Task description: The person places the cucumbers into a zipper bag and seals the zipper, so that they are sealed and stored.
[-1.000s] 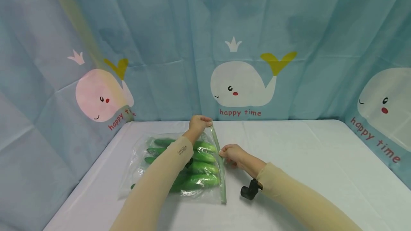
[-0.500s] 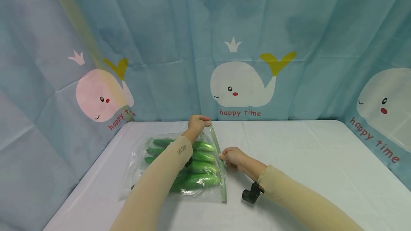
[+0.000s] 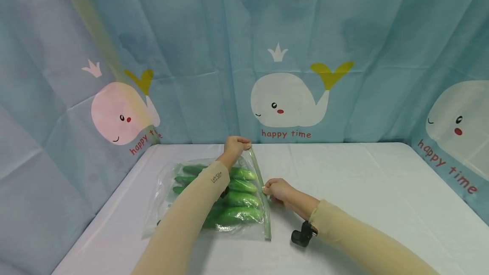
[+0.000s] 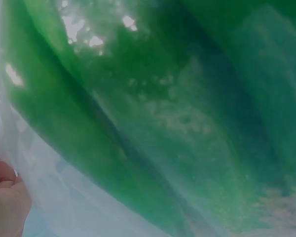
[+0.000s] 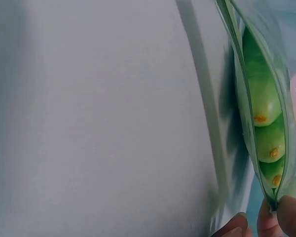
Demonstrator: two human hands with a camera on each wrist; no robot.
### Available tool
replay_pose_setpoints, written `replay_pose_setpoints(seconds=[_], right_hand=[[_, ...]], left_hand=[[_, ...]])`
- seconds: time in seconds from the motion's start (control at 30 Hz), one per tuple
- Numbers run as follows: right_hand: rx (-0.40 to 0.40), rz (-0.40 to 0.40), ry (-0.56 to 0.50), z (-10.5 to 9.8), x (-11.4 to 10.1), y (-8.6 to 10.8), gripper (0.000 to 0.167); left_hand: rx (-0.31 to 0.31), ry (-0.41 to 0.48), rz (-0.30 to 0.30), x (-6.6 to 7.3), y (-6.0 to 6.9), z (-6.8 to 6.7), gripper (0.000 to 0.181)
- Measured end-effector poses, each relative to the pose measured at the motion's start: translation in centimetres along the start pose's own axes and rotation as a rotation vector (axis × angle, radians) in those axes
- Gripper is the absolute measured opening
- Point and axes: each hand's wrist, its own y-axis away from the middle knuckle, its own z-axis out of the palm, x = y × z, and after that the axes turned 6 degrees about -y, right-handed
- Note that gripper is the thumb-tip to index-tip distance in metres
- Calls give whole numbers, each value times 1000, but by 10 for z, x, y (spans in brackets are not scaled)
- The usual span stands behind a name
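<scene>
A clear zip bag (image 3: 164,186) lies on the table with several green cucumbers (image 3: 242,200) inside. Its green zip strip (image 3: 267,226) runs along the right edge. At the far corner of that strip, my left hand (image 3: 234,147) pinches the bag; the left forearm crosses over the cucumbers and hides part of them. Partway along the strip, my right hand (image 3: 280,191) pinches the zip between thumb and finger. In the right wrist view the mouth gapes on one side of this pinch, showing cucumber ends (image 5: 269,143). Cucumbers under plastic fill the left wrist view (image 4: 113,113).
The white-covered table (image 3: 363,198) extends to the right of the bag. Behind it hangs a blue curtain (image 3: 198,96) printed with whales. A black wrist camera (image 3: 303,234) is strapped below my right hand, close above the table.
My right hand has slid a little along the zip strip toward me, still pinching it. The left hand stays at the far corner, and the bag has barely shifted.
</scene>
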Motion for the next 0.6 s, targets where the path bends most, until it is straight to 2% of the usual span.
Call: replay_pose_setpoints(seconds=[0.6], right_hand=[[-13,-21,29,1,5,16,18]], left_hand=[[11,-3,-34,1,-9,0,19]])
